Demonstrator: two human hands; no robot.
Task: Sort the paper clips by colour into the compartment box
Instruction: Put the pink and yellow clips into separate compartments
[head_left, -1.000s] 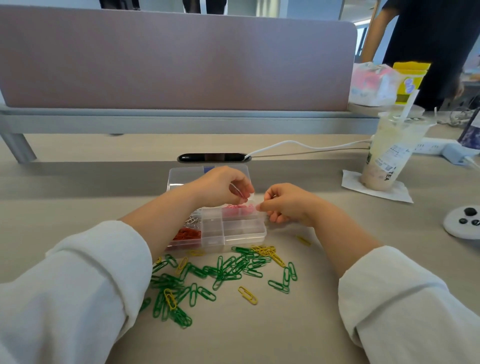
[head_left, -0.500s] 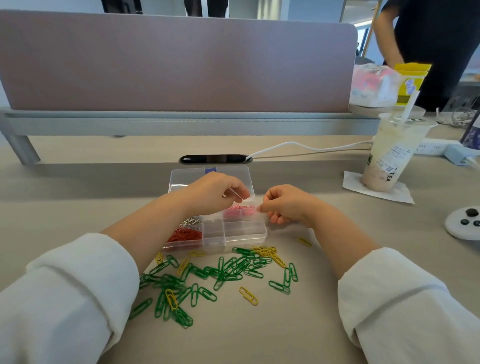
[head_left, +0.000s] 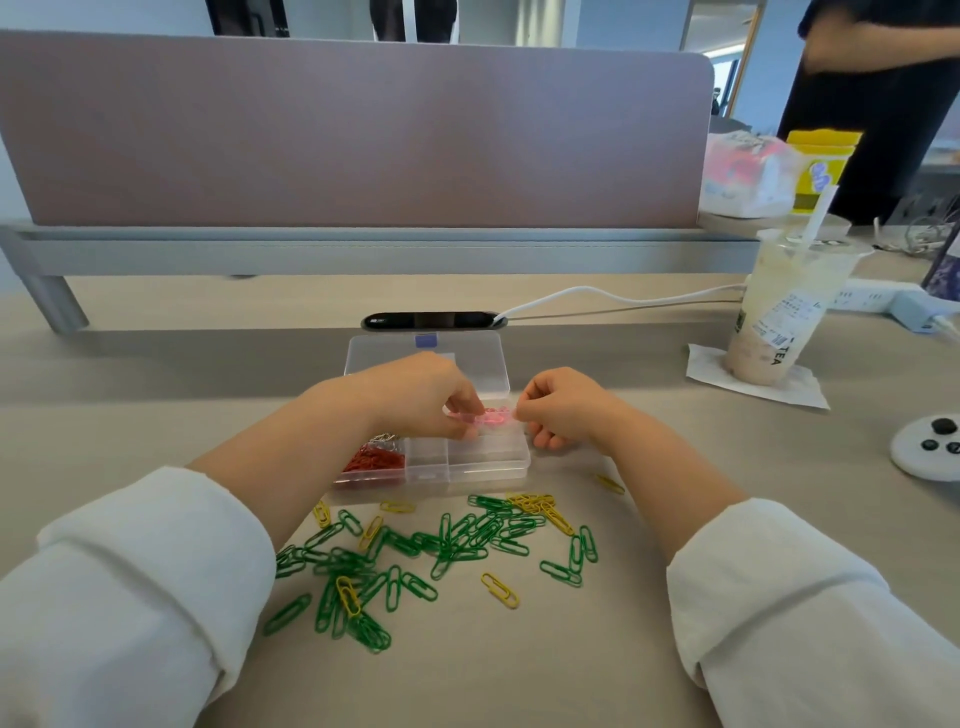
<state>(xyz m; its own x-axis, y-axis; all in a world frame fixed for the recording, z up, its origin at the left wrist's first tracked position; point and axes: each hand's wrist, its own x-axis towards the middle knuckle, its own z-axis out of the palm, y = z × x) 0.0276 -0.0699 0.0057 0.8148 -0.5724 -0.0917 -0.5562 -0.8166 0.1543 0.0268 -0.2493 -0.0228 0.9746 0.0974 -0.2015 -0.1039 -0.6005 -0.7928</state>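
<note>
- Left hand (head_left: 415, 400) and right hand (head_left: 566, 410) each pinch an end of a bunch of pink clips (head_left: 491, 415).
- Box (head_left: 488, 467) sits right beneath the grip; red clips (head_left: 374, 460) lie in its compartment under the left wrist.
- Green clips (head_left: 457, 540) and yellow clips (head_left: 540, 506) lie loose, nearer the person.

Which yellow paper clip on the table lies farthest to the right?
The lone yellow clip just right of the compartment box's front corner; every other yellow one lies further left, among or near the green clips.
</note>
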